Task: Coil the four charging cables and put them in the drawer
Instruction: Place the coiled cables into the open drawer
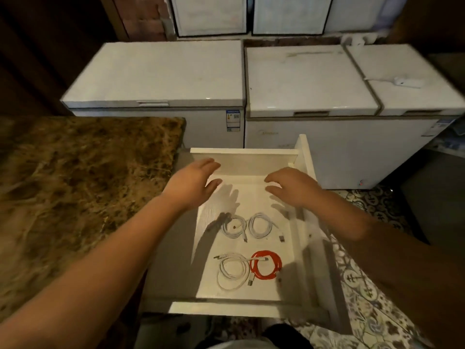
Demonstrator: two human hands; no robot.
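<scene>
Freezers first: three white chest freezers (156, 76) in a row across the back, lids down, a small white device (407, 82) lying on the rightmost lid. Marble countertop (75, 187) fills the left, its right edge running alongside the drawer. Drawer (241, 307) is white, pulled open over patterned floor tile (364, 280), front panel on the far side. Both forearms reach in over it. Left hand (193, 182) hovers above the drawer's far left corner, fingers straight and loosely spread, holding nothing. Right hand (292, 186) hovers above the far right part, fingers relaxed and slightly bent, also holding nothing. Cables count four, all coiled, all on the drawer floor, nearer the camera than both hands and not touched by either. Far pair: white cable (235, 226) and second white cable (260, 225) side by side, just apart. Near pair: larger white coil (232, 272) and red cable (266, 264), touching, the white one's plug lying across the red loop. Bare drawer floor shows between the hands and the far pair, and along the left side wall. Cannot tell whether the red coil touches the right wall; shadow there.
</scene>
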